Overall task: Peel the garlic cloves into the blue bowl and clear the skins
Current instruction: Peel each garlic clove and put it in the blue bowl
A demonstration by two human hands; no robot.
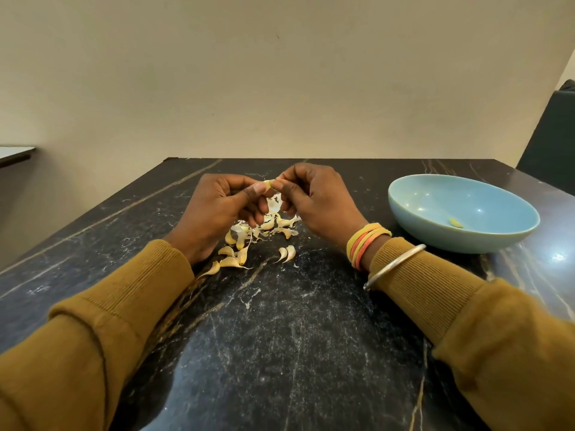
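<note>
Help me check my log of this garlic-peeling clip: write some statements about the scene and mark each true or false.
1. The left hand and right hand both pinch one garlic clove above the table. True.
2. The blue bowl is empty. False: one peeled clove lies inside it.
3. The blue bowl stands on the person's left. False: it stands on their right.
4. Unpeeled cloves and loose skins lie on the table below the hands. True.
5. The bangles are on the left wrist. False: they are on the right wrist.
</note>
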